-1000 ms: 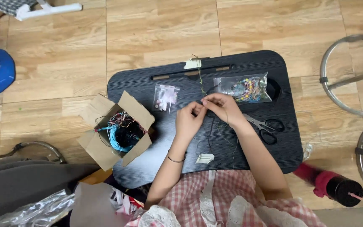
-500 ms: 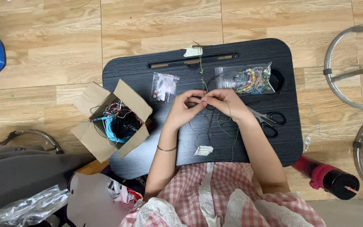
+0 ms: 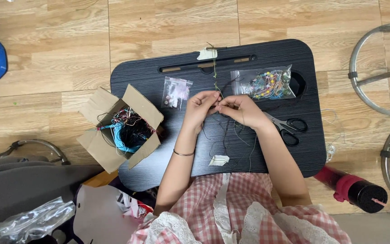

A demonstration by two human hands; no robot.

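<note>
Black lap tray (image 3: 159,77) now sits center frame, since my view slid left and the cardboard box (image 3: 122,127) of thread came further in. My left hand (image 3: 200,107) and right hand (image 3: 241,110) haven't budged, fingertips pinched together on the thin cord (image 3: 214,72) taped at the tray's top edge, so the knotting's mid-flow.

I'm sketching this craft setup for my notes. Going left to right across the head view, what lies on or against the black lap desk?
Open cardboard box of thread → small clear bag → left hand → right hand → bag of colourful beads → black scissors.
</note>
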